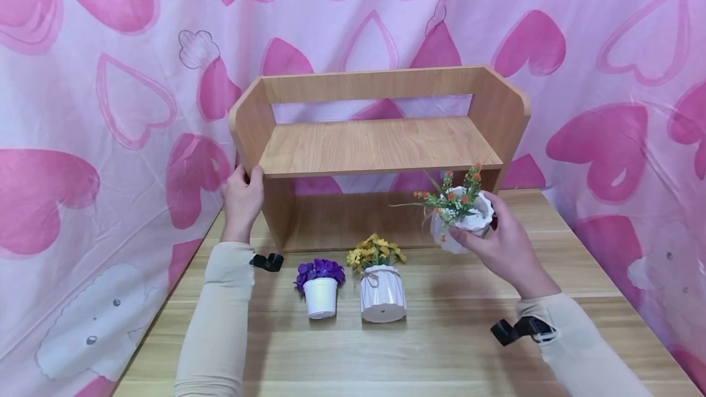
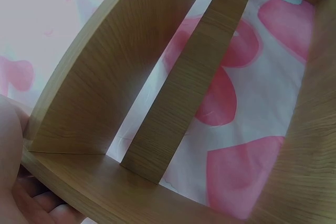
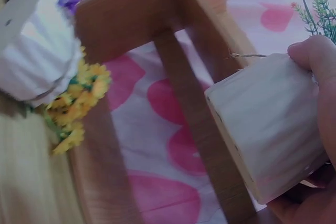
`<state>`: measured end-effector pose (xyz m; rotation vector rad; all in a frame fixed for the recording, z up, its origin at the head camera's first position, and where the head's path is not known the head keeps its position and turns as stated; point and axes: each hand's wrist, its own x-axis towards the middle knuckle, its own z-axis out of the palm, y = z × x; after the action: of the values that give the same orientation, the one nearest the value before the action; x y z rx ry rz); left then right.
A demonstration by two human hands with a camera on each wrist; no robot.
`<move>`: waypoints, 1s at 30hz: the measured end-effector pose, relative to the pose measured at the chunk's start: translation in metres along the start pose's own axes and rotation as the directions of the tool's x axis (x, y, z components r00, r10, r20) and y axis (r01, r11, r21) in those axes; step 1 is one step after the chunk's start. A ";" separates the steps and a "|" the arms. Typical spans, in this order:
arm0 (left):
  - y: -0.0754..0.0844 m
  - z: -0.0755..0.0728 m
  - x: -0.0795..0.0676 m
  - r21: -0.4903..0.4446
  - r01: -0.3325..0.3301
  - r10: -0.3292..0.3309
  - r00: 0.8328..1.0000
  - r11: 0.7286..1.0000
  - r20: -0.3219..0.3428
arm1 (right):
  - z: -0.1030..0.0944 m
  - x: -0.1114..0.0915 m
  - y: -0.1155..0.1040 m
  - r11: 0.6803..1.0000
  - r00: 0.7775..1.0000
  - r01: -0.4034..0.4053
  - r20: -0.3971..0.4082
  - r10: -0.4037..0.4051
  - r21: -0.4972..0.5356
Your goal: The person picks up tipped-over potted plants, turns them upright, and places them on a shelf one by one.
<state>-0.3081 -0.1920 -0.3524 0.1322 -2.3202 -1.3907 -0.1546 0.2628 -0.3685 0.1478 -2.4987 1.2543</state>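
Note:
My left hand grips the left side panel of a two-tier wooden shelf, thumb at the front edge by the middle board. In the left wrist view its fingers curl around the panel's outer side. A white ribbed flowerpot with small orange flowers and green sprigs is held up in my right hand, before the shelf's lower right part. The right wrist view shows the thumb on one side of this pot and fingers around the other; twine trails from its rim.
On the wooden table, in front of the shelf, stand a small white pot with purple flowers and a larger white ribbed pot with yellow flowers. A pink heart-patterned curtain hangs behind and along both sides.

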 end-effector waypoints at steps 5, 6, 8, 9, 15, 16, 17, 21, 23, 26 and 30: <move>0.001 0.000 0.001 -0.010 0.027 -0.027 0.999 1.000 0.024 | -0.010 0.014 -0.015 1.000 1.000 -0.019 0.022 0.018 0.020; 0.001 0.000 0.001 -0.011 0.028 -0.027 0.999 1.000 0.024 | -0.012 0.017 -0.017 0.999 1.000 -0.016 0.024 0.015 0.033; 0.001 -0.001 0.001 -0.009 0.026 -0.026 0.999 1.000 0.026 | -0.015 0.022 -0.022 0.999 1.000 -0.010 0.023 0.009 0.051; 0.001 -0.001 0.001 -0.007 0.019 -0.019 1.000 1.000 0.022 | -0.016 0.025 -0.025 0.998 1.000 -0.007 0.020 0.006 0.055; 0.000 0.001 0.002 0.016 -0.022 0.022 1.000 1.000 -0.001 | -0.024 0.038 -0.035 0.999 1.000 0.012 -0.015 -0.011 0.045; 0.000 0.001 0.002 0.017 -0.022 0.022 1.000 1.000 0.001 | -0.025 0.040 -0.036 0.999 1.000 0.013 -0.021 -0.012 0.043; -0.001 0.001 0.002 0.020 -0.024 0.024 1.000 1.000 0.003 | -0.026 0.042 -0.037 0.999 1.000 0.013 -0.029 -0.012 0.035; -0.002 0.001 0.002 0.031 -0.041 0.041 0.999 0.999 -0.006 | -0.030 0.050 -0.043 1.000 0.999 0.001 -0.054 0.000 0.013; -0.002 0.001 0.002 0.034 -0.050 0.051 0.999 0.998 -0.014 | -0.033 0.054 -0.046 1.000 0.998 -0.015 -0.060 0.015 0.006; -0.002 0.002 0.002 0.030 -0.054 0.054 0.998 0.998 -0.014 | -0.034 0.060 -0.051 0.999 0.997 -0.038 -0.072 0.038 0.001; -0.003 0.001 0.002 0.018 -0.039 0.039 0.999 0.999 0.003 | -0.035 0.070 -0.056 0.997 0.995 -0.072 -0.072 0.071 -0.015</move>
<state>-0.3103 -0.1933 -0.3544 0.0908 -2.3257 -1.3517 -0.1975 0.2605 -0.2827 0.0091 -2.4734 1.2420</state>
